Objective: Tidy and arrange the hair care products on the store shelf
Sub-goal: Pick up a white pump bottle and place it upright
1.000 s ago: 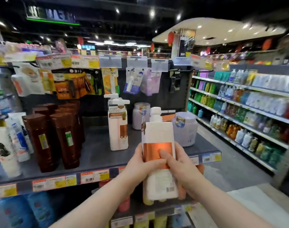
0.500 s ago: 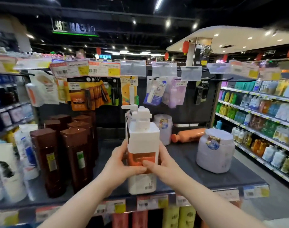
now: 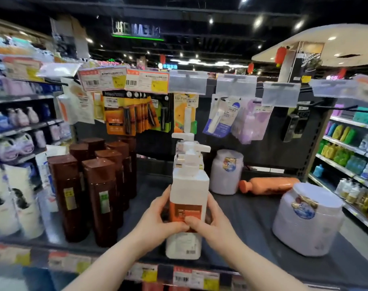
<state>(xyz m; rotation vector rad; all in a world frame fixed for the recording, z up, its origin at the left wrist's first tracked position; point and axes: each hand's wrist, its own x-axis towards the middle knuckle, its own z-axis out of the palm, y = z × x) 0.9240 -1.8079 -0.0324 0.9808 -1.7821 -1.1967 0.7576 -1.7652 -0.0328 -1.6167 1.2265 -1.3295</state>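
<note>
A white pump bottle (image 3: 188, 185) with an orange label stands upright near the front edge of the dark grey shelf (image 3: 252, 217). My left hand (image 3: 157, 217) grips its left side and my right hand (image 3: 212, 223) grips its right side, thumbs on the label. A second white pump bottle (image 3: 180, 141) stands directly behind it, mostly hidden. Several tall brown bottles (image 3: 99, 196) stand in rows to the left. An orange bottle (image 3: 269, 185) lies on its side at the back right.
Two pale lilac jars stand on the shelf, one at the back (image 3: 226, 173) and one at the front right (image 3: 309, 219). White tubes (image 3: 15, 202) crowd the far left. Hanging packs (image 3: 137, 112) and price tags (image 3: 124, 78) overhang the back. An aisle shelf (image 3: 350, 148) runs along the right.
Both hands carried the white pump bottle up from below the shelf edge and forward onto the shelf, in front of the other pump bottle. The camera moved closer.
</note>
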